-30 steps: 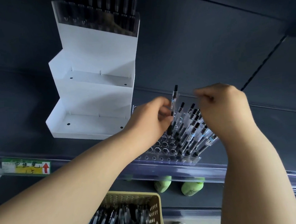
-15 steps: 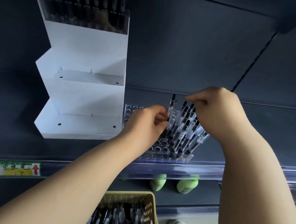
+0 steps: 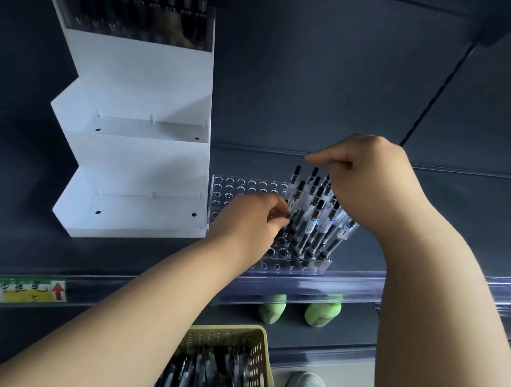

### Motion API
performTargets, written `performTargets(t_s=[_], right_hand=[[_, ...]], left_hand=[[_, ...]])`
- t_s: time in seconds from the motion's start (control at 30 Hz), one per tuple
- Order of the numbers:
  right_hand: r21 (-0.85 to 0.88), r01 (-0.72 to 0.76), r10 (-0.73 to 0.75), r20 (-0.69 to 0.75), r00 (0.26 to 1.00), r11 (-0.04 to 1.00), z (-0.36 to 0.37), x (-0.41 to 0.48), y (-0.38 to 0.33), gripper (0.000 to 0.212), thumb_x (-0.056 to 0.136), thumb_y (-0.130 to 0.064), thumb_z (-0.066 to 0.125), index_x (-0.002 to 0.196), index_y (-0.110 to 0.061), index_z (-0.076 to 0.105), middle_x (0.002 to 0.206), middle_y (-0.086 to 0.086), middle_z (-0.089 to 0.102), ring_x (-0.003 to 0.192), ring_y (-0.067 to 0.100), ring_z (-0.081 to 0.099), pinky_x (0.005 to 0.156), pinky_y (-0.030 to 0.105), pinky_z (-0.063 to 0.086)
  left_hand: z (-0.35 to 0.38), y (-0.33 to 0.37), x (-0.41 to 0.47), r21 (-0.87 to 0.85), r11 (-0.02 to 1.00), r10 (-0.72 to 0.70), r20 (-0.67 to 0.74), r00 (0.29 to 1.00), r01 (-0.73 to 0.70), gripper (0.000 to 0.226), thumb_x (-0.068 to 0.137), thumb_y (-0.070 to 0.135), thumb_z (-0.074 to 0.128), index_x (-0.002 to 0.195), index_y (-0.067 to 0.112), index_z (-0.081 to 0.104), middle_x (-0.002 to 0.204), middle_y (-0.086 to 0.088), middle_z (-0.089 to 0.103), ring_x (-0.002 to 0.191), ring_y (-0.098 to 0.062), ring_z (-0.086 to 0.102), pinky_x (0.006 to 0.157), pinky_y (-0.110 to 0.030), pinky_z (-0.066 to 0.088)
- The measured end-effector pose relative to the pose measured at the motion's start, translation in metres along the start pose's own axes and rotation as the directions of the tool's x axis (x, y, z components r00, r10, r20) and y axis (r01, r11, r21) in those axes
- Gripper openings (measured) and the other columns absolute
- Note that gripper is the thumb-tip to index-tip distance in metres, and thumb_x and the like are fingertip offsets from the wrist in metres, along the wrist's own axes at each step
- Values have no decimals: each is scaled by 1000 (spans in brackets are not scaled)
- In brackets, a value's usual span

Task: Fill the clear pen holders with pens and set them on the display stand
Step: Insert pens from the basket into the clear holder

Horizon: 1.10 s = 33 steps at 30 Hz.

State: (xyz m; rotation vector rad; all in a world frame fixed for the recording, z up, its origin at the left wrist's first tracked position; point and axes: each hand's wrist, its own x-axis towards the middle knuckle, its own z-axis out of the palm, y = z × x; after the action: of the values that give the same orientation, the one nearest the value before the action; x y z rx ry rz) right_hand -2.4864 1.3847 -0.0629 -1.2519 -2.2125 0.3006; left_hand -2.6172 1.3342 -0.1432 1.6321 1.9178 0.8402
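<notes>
A paper price label with a red arrow sits in the clear shelf-edge rail. Under the dark shelf stand two green bottles. Lower are a beige perforated basket and a white shoe.

Clear glossy plastic pen holder; matt white stand; perforated plastic basket.

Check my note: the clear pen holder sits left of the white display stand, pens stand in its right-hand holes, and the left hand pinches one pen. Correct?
Not quite. The head view shows the clear pen holder right of the white display stand, not left. The rest holds: pens stand in its right-hand holes and the left hand pinches one pen.
</notes>
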Motion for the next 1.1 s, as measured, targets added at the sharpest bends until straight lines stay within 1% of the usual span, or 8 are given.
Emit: performTargets(t_s=[0.07, 0.3, 0.4, 0.6, 0.73, 0.83, 0.97, 1.1], right_hand=[[-2, 6, -6, 1, 1000, 1000, 0, 0, 0, 44, 82, 2, 43, 96, -26, 74, 107, 0, 66, 99, 28, 57, 84, 40, 48], [-20, 1, -1, 8, 1000, 1000, 3, 0, 2, 43, 83, 1, 42, 95, -25, 74, 105, 1, 66, 90, 29, 55, 79, 35, 48], [-16, -7, 8, 15, 1000, 1000, 4, 0, 2, 42, 83, 0, 42, 96, -25, 74, 107, 2, 65, 79, 20, 46, 74, 30, 45], [-11, -28, 28, 15, 999, 1000, 3, 1, 3, 42, 84, 0, 42, 97, -25, 74, 108, 0, 66, 80, 16, 43, 75, 31, 46], [-34, -22, 23, 23, 999, 999, 2, 0, 1, 42, 85, -1, 42, 99, -25, 73, 109, 0, 66, 88, 25, 54, 80, 35, 49], [-42, 8, -8, 4, 1000, 999, 1, -3, -3, 41, 85, -1, 43, 99, -24, 73, 108, 1, 66, 95, 31, 57, 83, 38, 49], [-69, 113, -115, -19, 993, 991, 3, -14, -16, 40, 83, 0, 44, 99, -21, 74, 106, 6, 67, 101, 32, 55, 86, 37, 47], [-120, 206, -206, 9, 978, 971, 15, -34, -32, 43, 79, -7, 39, 101, -20, 74, 102, 7, 68, 99, 33, 54, 86, 40, 45]], left_hand=[[1, 0, 1, -3, 1000, -11, 1, 1000, 11, 14, 93, 29, 55, 105, 27, 62, 100, 10, 67, 89, -9, 61, 86, -28, 49], [1, 1, 1, 2, 1000, -30, 9, 999, 30, 21, 95, 28, 51, 113, 25, 61, 105, 3, 66, 91, -13, 59, 84, -27, 47], [4, 1, 0, 30, 999, -22, 33, 999, 21, 26, 97, 29, 47, 120, 25, 59, 111, 3, 65, 92, -12, 57, 77, -22, 42], [3, 0, 0, 66, 998, -22, 10, 1000, 22, 26, 97, 33, 47, 116, 23, 61, 107, 3, 64, 92, -13, 57, 82, -26, 46], [-1, -6, -1, 64, 997, -52, 1, 999, 52, 23, 94, 37, 52, 109, 24, 63, 101, 5, 66, 88, -13, 59, 84, -31, 48], [-6, -8, -4, 96, 994, -44, -33, 999, 46, 21, 93, 39, 53, 107, 26, 62, 99, 10, 62, 88, -10, 56, 80, -26, 46], [-18, -11, -17, 158, 987, -21, -85, 996, 34, 22, 93, 37, 53, 111, 26, 60, 90, 15, 56, 84, -9, 54, 77, -23, 44], [-32, -18, -44, 246, 969, 4, -137, 991, 30, 23, 92, 33, 53, 114, 27, 59, 104, 10, 60, 92, -12, 55, 82, -25, 45]])
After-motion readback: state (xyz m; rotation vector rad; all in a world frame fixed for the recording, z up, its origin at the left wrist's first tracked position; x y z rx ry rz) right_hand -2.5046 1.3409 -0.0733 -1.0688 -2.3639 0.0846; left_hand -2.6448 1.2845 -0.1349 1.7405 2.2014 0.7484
